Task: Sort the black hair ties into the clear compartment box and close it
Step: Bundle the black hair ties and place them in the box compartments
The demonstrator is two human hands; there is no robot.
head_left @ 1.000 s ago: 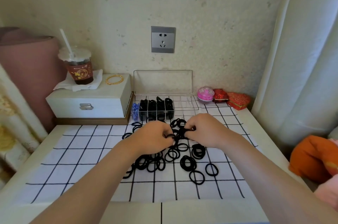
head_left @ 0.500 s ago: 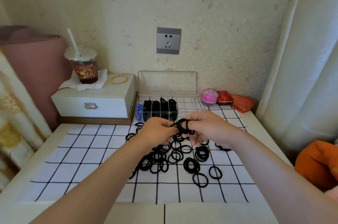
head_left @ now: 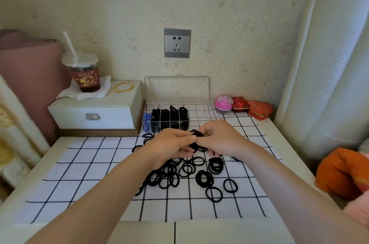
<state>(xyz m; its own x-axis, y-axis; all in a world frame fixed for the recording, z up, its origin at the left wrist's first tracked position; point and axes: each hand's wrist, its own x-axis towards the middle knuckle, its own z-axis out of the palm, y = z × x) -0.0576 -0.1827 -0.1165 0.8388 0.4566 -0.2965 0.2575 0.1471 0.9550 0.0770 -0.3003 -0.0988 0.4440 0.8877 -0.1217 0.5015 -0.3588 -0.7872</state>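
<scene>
Several loose black hair ties (head_left: 203,178) lie scattered on the checked cloth (head_left: 83,172). My left hand (head_left: 169,147) and my right hand (head_left: 217,137) meet above the pile, both pinching one small bunch of black hair ties (head_left: 196,135) between their fingertips. Just behind them stands the clear compartment box (head_left: 201,112) with its lid (head_left: 177,89) raised upright against the wall. Its left compartments hold black ties and one holds blue ones; the right compartments look empty.
A white jewellery box (head_left: 93,112) sits at the back left with an iced drink cup (head_left: 83,74) and a gold bangle (head_left: 123,86) on top. A pink round case (head_left: 223,103) and two red boxes (head_left: 257,111) stand at the back right. An orange cushion (head_left: 343,172) lies off the table's right edge.
Both hands have lifted from the pile with a bunch of ties and drawn close together; the bunch is now squeezed tighter between the fingertips.
</scene>
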